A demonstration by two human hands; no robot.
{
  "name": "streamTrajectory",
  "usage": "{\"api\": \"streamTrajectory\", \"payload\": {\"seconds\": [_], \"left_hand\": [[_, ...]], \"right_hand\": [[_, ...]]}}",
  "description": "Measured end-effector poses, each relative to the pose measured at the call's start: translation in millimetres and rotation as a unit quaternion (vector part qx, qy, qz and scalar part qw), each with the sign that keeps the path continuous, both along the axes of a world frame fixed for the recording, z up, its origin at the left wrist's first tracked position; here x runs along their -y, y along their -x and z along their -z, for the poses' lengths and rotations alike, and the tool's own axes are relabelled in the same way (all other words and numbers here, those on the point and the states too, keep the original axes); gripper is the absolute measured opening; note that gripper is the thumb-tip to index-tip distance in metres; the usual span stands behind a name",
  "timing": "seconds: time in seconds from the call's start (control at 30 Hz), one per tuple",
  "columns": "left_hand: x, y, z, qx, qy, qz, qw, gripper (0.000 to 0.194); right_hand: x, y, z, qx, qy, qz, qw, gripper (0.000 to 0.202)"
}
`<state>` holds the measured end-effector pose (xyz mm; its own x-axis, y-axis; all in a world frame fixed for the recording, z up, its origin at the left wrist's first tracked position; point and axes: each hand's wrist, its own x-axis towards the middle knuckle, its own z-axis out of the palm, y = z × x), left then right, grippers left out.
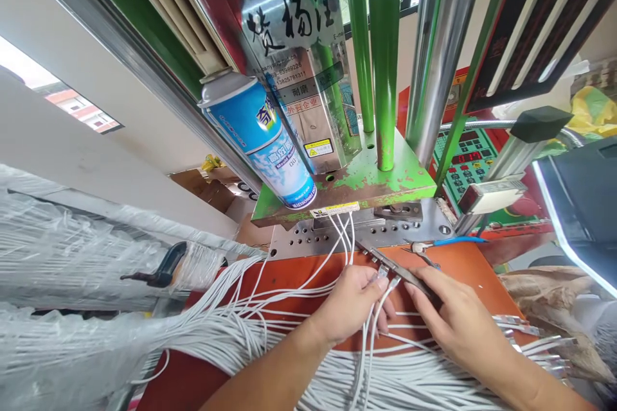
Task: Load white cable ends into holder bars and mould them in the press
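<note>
My left hand (354, 302) pinches a white network cable just behind its clear plug (382, 272). The plug sits against the edge of a narrow metal mould bar (398, 268). My right hand (453, 311) grips the near end of this bar, thumb and fingers closed around it. A second plugged cable end (394, 282) meets the bar beside the first. Whether the plugs are seated in slots I cannot tell. Beneath both hands lies a thick spread of white cables (260, 334). Several more cables (345, 231) run up under the press plate.
A green press plate (405, 183) overhangs the metal bed (299, 241). A blue-and-white spray can (263, 141) stands at its left. Blue-handled cutters (448, 241) lie on the orange worktop (477, 270). A control panel (467, 160) is behind, and plastic-wrapped goods (87, 270) are left.
</note>
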<state>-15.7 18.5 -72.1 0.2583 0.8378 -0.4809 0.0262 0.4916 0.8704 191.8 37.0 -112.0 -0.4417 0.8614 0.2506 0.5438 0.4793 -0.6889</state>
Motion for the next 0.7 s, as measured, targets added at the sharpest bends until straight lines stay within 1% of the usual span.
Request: {"api": "streamTrajectory", "payload": {"seconds": [0.07,0.1,0.23,0.37,0.5,0.6,0.7], "left_hand": [[-2,3,0.2,0.006,0.021,0.004,1.000,0.055],[-3,5,0.7,0.004,0.029,0.005,1.000,0.054],[-7,9,4.4,-0.009,0.036,0.014,0.999,0.051],[-7,10,3.7,-0.026,0.040,0.024,0.999,0.051],[-7,10,-2.6,-0.011,0.035,0.032,0.999,0.048],[-8,10,-6.9,-0.029,0.055,0.031,0.998,0.040],[-9,11,-8.1,-0.016,0.074,0.022,0.997,0.033]], "right_hand": [[-2,-1,-0.3,-0.025,-0.008,0.029,0.999,0.020],[-2,-2,-0.3,-0.028,-0.012,0.030,0.999,0.021],[-2,-2,0.2,-0.013,-0.009,-0.027,1.000,0.019],[-1,-4,1.4,0.004,-0.038,-0.067,0.997,0.019],[-2,-5,0.8,0.014,-0.030,-0.066,0.997,0.019],[-1,-4,-0.8,0.013,-0.035,-0.054,0.998,0.019],[0,-4,-2.1,0.013,-0.032,-0.069,0.997,0.019]]}}
